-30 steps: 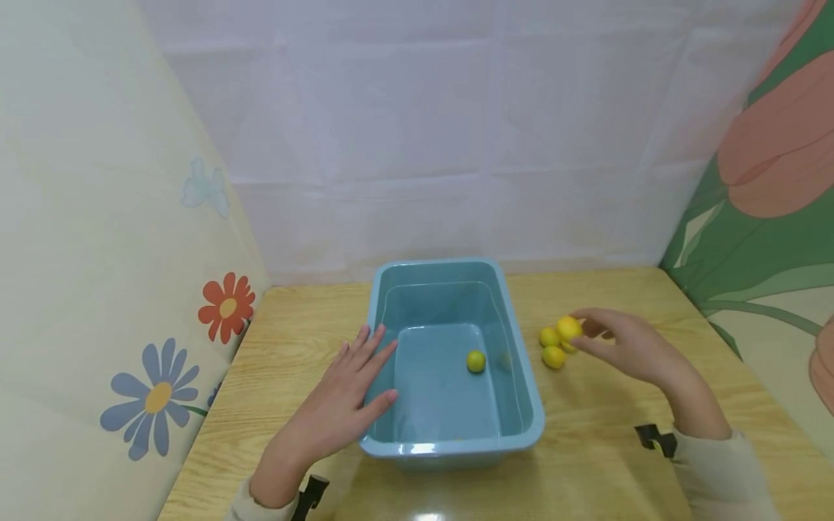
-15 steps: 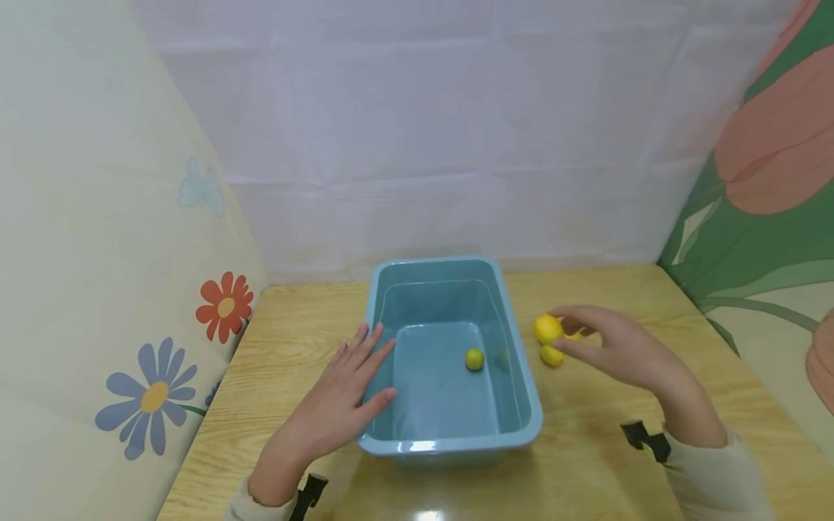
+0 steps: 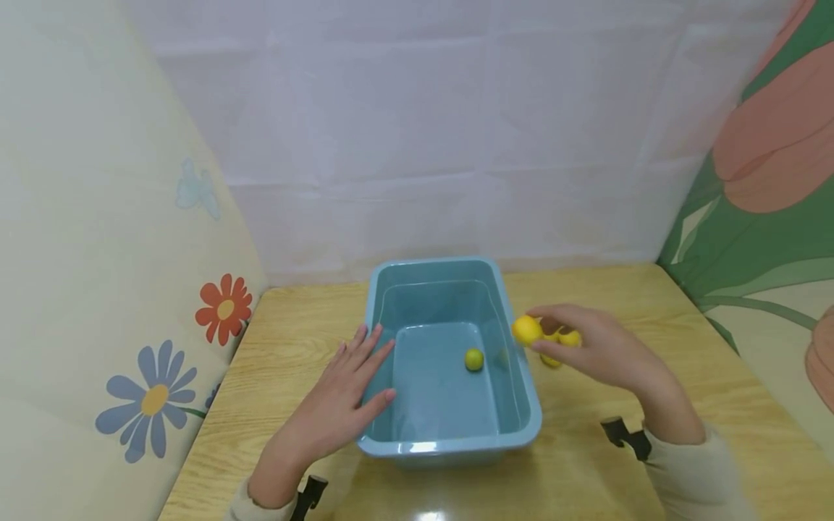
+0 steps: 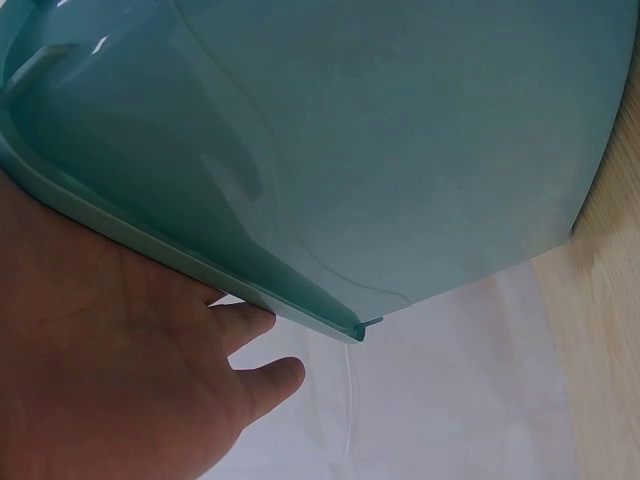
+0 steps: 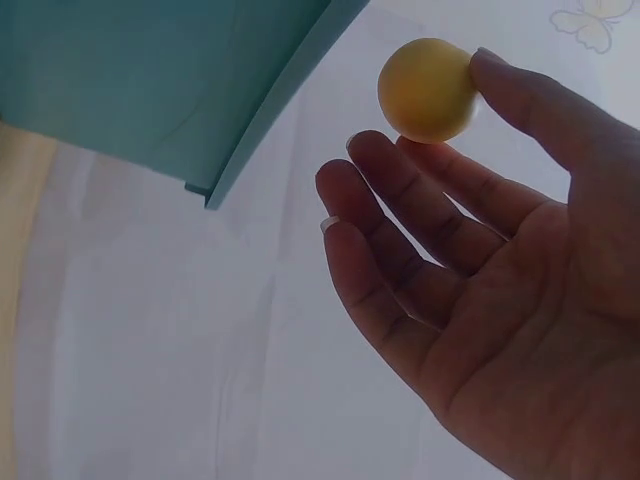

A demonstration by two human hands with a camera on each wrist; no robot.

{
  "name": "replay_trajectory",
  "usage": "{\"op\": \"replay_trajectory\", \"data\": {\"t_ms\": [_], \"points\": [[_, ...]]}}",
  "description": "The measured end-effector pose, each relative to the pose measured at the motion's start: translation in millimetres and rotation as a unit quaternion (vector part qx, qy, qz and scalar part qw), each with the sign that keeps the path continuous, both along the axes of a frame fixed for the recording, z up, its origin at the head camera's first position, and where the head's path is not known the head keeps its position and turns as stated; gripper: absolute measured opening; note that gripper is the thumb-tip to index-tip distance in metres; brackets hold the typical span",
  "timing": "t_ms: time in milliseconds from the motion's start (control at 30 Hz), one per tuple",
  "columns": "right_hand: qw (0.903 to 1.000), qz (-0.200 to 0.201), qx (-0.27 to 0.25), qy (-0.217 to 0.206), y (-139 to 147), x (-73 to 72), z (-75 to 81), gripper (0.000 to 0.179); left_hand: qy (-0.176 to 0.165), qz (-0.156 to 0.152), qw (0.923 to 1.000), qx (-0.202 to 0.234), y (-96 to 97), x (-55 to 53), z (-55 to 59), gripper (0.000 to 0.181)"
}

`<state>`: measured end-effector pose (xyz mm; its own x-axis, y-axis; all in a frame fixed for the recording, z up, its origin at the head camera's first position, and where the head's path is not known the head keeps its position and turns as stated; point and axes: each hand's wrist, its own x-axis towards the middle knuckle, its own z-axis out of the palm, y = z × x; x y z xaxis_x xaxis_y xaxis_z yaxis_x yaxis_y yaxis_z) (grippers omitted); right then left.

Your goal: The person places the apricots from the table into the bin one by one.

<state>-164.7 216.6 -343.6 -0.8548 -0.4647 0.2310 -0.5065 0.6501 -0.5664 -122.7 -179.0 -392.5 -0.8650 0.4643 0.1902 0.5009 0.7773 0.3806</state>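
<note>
A blue plastic tub stands on the table, with one small green-yellow citrus fruit on its floor. My left hand rests on the tub's left rim, fingers straight; the left wrist view shows the palm of that hand against the rim's underside. Between thumb and index finger, my right hand pinches a yellow lemon-like fruit at the tub's right rim. In the right wrist view this round fruit sits at the fingertips, the other fingers loosely bent. Several yellow fruits lie partly hidden behind the right hand.
The wooden table runs back to a white cloth wall. Flower-printed panels flank it, a pale one at left and a green and pink one at right.
My right hand has moved left with the yellow fruit, from above the other fruits to the tub's right rim. The left hand has stayed on the left rim.
</note>
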Motion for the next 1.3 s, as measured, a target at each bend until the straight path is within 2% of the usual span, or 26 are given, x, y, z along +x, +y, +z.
{"op": "replay_trajectory", "data": {"t_ms": [333, 567, 867, 1300], "points": [[0.9988, 0.04, -0.013, 0.026, -15.9, -1.0, -1.7, 0.04, -0.002, 0.003, 1.0, 0.0, -0.7, 0.2, -0.5, 0.069], [0.9966, 0.073, -0.029, 0.023, -28.5, -1.3, -0.6, 0.039, -0.001, 0.0, 1.0, 0.002, -1.1, 0.1, 0.1, 0.07], [0.9946, 0.097, -0.038, 0.003, -41.3, -1.1, 1.2, 0.039, -0.003, 0.004, 1.0, 0.004, -0.9, 0.9, 0.6, 0.07], [0.9949, 0.095, -0.03, 0.01, -42.2, -1.9, 1.1, 0.041, -0.007, 0.002, 0.9999, 0.009, -0.8, 0.8, 0.3, 0.069]]}}
